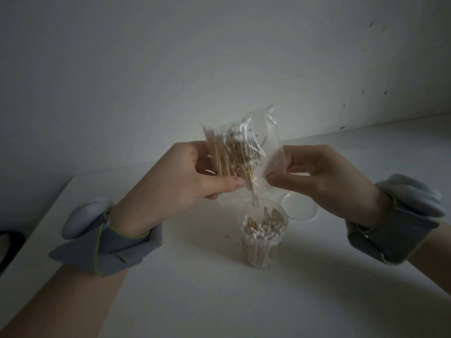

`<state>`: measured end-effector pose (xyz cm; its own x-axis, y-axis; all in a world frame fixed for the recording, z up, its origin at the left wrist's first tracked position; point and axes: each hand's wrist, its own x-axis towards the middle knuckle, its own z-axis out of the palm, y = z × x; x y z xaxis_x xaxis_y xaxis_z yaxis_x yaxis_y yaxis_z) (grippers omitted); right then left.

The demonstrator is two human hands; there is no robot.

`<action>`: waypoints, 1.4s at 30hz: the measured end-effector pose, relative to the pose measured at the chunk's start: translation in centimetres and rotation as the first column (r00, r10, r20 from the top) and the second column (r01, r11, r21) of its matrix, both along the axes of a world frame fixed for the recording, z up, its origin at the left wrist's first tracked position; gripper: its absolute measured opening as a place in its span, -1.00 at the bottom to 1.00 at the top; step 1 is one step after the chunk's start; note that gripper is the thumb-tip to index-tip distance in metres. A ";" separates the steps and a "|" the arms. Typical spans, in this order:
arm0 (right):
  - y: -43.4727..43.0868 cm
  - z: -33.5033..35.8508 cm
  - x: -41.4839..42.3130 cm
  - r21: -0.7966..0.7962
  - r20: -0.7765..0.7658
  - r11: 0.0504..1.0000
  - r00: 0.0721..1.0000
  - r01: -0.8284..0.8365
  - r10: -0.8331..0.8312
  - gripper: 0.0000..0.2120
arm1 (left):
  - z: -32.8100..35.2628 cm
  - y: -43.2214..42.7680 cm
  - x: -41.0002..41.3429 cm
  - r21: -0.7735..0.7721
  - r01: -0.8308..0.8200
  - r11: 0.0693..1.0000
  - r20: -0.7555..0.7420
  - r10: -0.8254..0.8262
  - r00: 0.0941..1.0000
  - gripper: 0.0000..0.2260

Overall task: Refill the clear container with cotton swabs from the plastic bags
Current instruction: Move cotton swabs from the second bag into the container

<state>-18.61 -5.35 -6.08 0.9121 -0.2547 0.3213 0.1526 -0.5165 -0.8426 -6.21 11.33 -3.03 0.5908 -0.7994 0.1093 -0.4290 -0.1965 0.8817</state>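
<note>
The plastic bag [244,147] I hold carries a barcode label [241,150] at its middle, with a line of small print toward eleven o'clock and larger letters toward six o'clock (all too blurred for me to read).

Your bag [246,142]: thin clear plastic film, glossy, crinkled, printed barcode | swabs [220,157] inside: pale wooden sticks, white fluffy cotton tips | container [262,236]: clear smooth plastic | lid [300,206]: translucent smooth plastic | table [317,289]: white, matt, smooth | your wrist cuffs [114,247]: grey soft cloth, green-edged.
</note>
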 end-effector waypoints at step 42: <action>1.1 -1.6 0.3 0.142 -0.140 0.980 0.977 -0.140 0.160 -0.79 | 0.6 0.1 -0.4 -0.015 0.023 1.000 -0.037 -0.024 0.999 -0.89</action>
